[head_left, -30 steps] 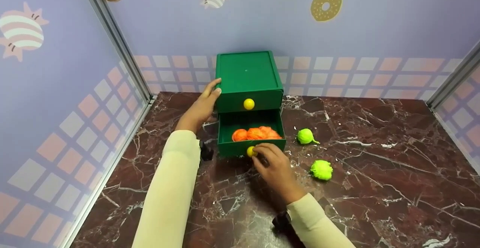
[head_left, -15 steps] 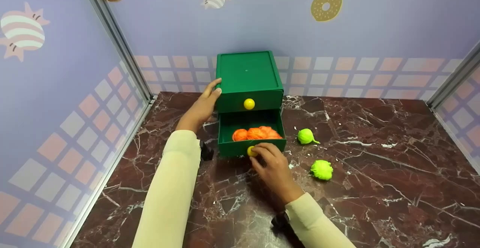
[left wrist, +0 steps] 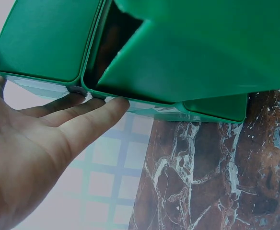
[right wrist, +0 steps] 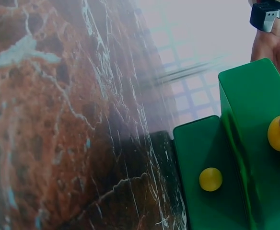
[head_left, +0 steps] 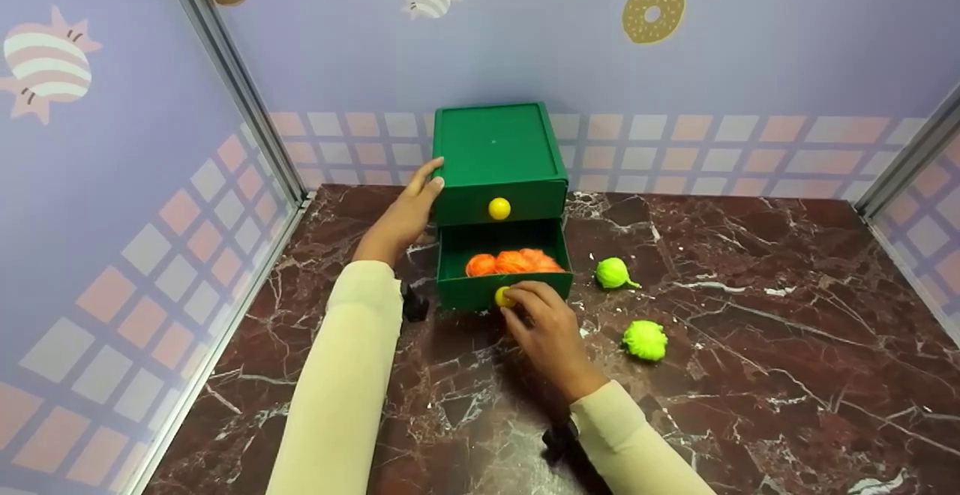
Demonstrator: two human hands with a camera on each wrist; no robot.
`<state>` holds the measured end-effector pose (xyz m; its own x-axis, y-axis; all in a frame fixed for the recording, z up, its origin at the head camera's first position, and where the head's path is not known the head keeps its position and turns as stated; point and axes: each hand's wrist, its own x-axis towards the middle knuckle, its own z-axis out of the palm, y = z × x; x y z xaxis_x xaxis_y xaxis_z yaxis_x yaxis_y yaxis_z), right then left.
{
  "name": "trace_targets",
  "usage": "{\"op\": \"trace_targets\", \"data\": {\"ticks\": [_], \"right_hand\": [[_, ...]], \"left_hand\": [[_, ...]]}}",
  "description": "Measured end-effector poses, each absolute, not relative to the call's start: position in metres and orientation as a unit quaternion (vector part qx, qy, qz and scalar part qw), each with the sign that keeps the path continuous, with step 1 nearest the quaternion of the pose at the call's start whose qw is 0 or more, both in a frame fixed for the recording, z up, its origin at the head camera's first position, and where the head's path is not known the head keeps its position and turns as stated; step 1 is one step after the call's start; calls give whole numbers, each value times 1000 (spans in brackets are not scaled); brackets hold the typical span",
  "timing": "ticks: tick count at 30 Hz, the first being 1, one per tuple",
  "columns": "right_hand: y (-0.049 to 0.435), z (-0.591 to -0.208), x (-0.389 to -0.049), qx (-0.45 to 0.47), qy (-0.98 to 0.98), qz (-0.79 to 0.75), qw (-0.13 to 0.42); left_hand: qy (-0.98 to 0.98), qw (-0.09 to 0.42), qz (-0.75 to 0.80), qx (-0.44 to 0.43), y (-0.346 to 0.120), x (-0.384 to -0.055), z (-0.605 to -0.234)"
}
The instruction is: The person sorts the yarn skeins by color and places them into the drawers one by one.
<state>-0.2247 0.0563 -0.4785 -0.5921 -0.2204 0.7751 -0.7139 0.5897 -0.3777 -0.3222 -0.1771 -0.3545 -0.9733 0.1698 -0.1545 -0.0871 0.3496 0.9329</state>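
Observation:
A green drawer cabinet (head_left: 495, 142) stands against the back wall, with a yellow knob (head_left: 499, 208) on its top drawer. Below that, a pulled-out drawer (head_left: 461, 294) holds several orange yarn balls (head_left: 512, 262). My right hand (head_left: 551, 334) pinches the yellow knob (head_left: 503, 297) of this drawer between thumb and fingers; in the right wrist view the same knob (right wrist: 279, 134) sits at the fingertips. Another drawer (right wrist: 197, 153) with its own knob lies in, beneath it. My left hand (head_left: 401, 217) rests against the cabinet's left side, its fingers extended along it in the left wrist view.
Two lime green yarn balls, one with a tail (head_left: 613, 273) and one fuzzier (head_left: 645, 340), lie right of the cabinet on the dark marbled tabletop (head_left: 780, 345). Patterned panels (head_left: 750, 52) close in the back and both sides.
The pulled-out drawer has slid slightly back toward the cabinet, with my right hand moving along on its knob. My left hand stays where it was.

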Motion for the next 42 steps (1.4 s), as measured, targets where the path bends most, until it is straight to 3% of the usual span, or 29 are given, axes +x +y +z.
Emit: {"op": "trace_targets", "data": {"ticks": [15,25,42], "right_hand": [[55,-476,-237,283,-815,361,354],[53,-474,-245,277,-820,358,350],[51,-469,-261,264,-840,351,318]], "left_hand": [[807,109,580,28,-176,-323,-356],[813,121,569,25,-171,-306,-334],[786,99,610,28,-176,-324,-356]]}}
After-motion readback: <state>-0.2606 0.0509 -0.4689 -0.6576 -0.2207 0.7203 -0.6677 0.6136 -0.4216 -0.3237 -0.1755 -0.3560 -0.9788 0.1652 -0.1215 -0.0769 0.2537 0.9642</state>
